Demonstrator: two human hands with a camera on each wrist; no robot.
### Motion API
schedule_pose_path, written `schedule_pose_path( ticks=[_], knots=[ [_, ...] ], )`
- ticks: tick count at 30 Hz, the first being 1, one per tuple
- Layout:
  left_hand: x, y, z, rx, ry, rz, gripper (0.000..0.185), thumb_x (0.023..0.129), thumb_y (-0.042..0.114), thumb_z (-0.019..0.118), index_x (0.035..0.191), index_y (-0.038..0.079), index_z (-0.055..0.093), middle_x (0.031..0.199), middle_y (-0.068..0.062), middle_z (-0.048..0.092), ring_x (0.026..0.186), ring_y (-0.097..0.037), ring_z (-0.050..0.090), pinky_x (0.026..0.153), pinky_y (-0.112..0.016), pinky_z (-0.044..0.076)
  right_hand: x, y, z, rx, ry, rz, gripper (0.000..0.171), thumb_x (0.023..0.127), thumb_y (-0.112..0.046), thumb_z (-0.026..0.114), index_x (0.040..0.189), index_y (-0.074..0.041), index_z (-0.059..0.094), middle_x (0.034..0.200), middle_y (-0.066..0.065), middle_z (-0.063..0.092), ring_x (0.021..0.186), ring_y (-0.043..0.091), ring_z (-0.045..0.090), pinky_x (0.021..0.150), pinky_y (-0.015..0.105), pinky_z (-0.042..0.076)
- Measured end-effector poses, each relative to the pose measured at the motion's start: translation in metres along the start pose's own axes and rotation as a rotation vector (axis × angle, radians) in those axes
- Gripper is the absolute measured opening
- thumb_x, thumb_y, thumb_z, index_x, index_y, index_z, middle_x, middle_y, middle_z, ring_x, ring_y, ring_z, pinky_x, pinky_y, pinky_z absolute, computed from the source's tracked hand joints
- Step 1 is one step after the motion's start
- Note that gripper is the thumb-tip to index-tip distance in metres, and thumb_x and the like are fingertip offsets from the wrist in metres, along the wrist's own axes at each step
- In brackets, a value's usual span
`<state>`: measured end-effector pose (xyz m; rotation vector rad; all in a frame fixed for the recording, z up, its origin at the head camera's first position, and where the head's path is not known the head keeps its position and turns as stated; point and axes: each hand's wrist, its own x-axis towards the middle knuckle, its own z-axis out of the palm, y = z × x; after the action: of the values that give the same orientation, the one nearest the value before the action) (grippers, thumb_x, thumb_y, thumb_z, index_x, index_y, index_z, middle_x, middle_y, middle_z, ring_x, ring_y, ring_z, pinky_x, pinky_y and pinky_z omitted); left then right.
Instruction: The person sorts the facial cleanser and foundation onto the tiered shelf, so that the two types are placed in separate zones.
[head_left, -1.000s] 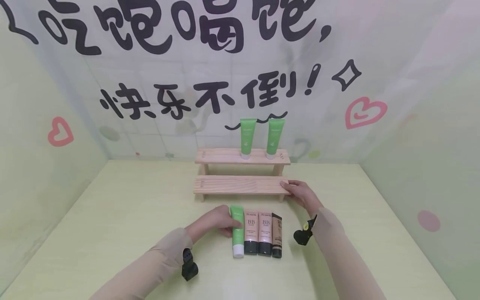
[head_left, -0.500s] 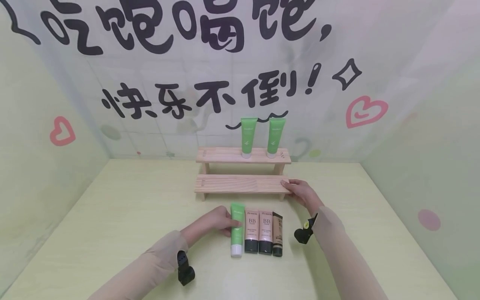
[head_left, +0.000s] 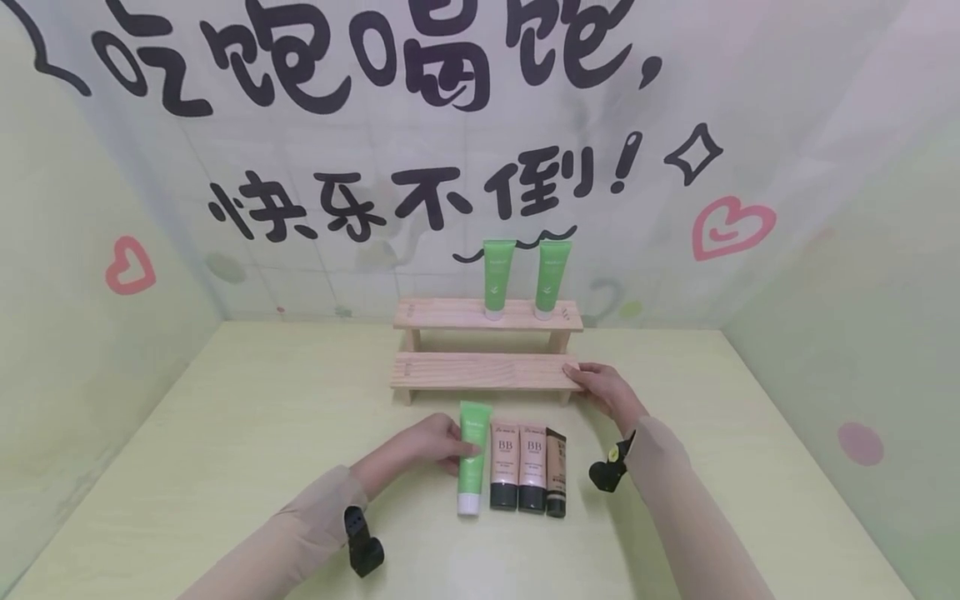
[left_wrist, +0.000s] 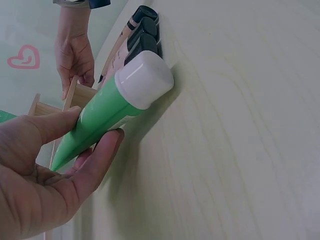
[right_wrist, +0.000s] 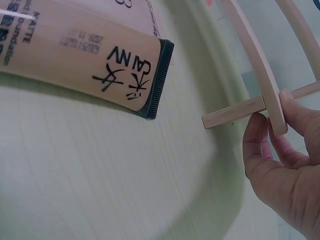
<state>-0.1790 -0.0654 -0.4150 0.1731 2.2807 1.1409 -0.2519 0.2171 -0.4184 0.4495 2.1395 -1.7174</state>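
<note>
My left hand [head_left: 456,446] grips a green tube with a white cap [head_left: 472,454] at the left end of a row on the table. In the left wrist view the green tube [left_wrist: 107,112] sits between the thumb and fingers of my left hand [left_wrist: 95,126], cap [left_wrist: 146,77] low against the table. Beside it lie two pink BB tubes [head_left: 517,467] and a narrow tan tube [head_left: 555,471]. My right hand [head_left: 581,375] pinches the right end of the wooden rack's lower shelf [head_left: 480,371]; the right wrist view shows that right hand [right_wrist: 272,112] on the board's edge [right_wrist: 260,75].
Two more green tubes [head_left: 497,279] stand cap-down on the rack's upper shelf [head_left: 442,315]. Printed walls close in the pale green table [head_left: 247,433] at the back and both sides. The tan tube [right_wrist: 80,55] lies close to the rack's leg.
The green tube has tilted slightly in my left hand, its cap end drawing a little away from the BB tubes. My right hand has stayed on the shelf end.
</note>
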Motion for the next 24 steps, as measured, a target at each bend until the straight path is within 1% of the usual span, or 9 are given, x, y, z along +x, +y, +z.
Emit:
schedule_pose_path(
  ticks=[3, 6, 11, 14, 17, 21, 24],
  knots=[
    [-0.002, 0.001, -0.005, -0.03, 0.003, 0.02, 0.036, 0.08, 0.02, 0.068, 0.1, -0.008, 0.056, 0.08, -0.011, 0.065, 0.065, -0.016, 0.063, 0.065, -0.029, 0.056, -0.001, 0.0, 0.0, 0.009, -0.003, -0.002, 0.063, 0.094, -0.027, 0.05, 0.139, 0.009, 0.023, 0.137, 0.025, 0.038, 0.119, 0.025, 0.046, 0.108, 0.038, 0.036],
    [-0.004, 0.002, -0.009, -0.062, 0.009, 0.036, 0.039, 0.08, 0.018, 0.068, 0.104, -0.009, 0.054, 0.084, -0.013, 0.064, 0.067, -0.016, 0.063, 0.066, -0.03, 0.057, -0.001, 0.001, 0.0, 0.021, -0.003, -0.004, 0.063, 0.094, -0.026, 0.049, 0.139, 0.009, 0.023, 0.137, 0.026, 0.037, 0.121, 0.027, 0.045, 0.109, 0.039, 0.035],
    [-0.007, 0.004, -0.016, -0.068, 0.022, 0.053, 0.041, 0.079, 0.018, 0.068, 0.105, -0.009, 0.053, 0.086, -0.014, 0.064, 0.069, -0.017, 0.063, 0.067, -0.031, 0.057, 0.001, 0.002, 0.0, 0.024, 0.002, -0.005, 0.062, 0.094, -0.025, 0.05, 0.139, 0.009, 0.024, 0.137, 0.025, 0.038, 0.119, 0.026, 0.046, 0.108, 0.038, 0.035],
    [-0.007, 0.004, -0.019, -0.05, 0.025, 0.064, 0.041, 0.079, 0.02, 0.069, 0.105, -0.008, 0.054, 0.086, -0.013, 0.064, 0.07, -0.018, 0.064, 0.068, -0.031, 0.057, 0.001, 0.002, 0.001, 0.016, 0.006, -0.007, 0.062, 0.094, -0.026, 0.05, 0.138, 0.009, 0.025, 0.136, 0.025, 0.039, 0.114, 0.023, 0.049, 0.108, 0.038, 0.037],
    [-0.008, 0.006, -0.022, -0.054, 0.03, 0.068, 0.04, 0.079, 0.02, 0.069, 0.105, -0.007, 0.055, 0.086, -0.012, 0.064, 0.071, -0.018, 0.064, 0.069, -0.031, 0.057, 0.001, 0.002, 0.001, 0.014, 0.014, -0.005, 0.062, 0.093, -0.026, 0.051, 0.138, 0.008, 0.026, 0.134, 0.024, 0.041, 0.109, 0.02, 0.05, 0.107, 0.038, 0.038],
    [-0.006, 0.006, -0.024, -0.081, 0.045, 0.067, 0.039, 0.079, 0.018, 0.069, 0.106, -0.007, 0.054, 0.088, -0.013, 0.063, 0.072, -0.017, 0.063, 0.07, -0.03, 0.057, 0.001, 0.002, 0.001, 0.011, 0.01, -0.006, 0.062, 0.093, -0.026, 0.051, 0.138, 0.009, 0.025, 0.134, 0.024, 0.041, 0.111, 0.021, 0.05, 0.107, 0.038, 0.037],
    [-0.004, 0.006, -0.026, -0.081, 0.062, 0.075, 0.043, 0.078, 0.017, 0.069, 0.109, -0.007, 0.053, 0.093, -0.014, 0.063, 0.074, -0.017, 0.063, 0.071, -0.03, 0.057, 0.001, 0.002, 0.0, 0.011, 0.003, -0.006, 0.062, 0.094, -0.026, 0.05, 0.138, 0.009, 0.024, 0.136, 0.025, 0.04, 0.115, 0.023, 0.049, 0.108, 0.038, 0.036]
  ],
)
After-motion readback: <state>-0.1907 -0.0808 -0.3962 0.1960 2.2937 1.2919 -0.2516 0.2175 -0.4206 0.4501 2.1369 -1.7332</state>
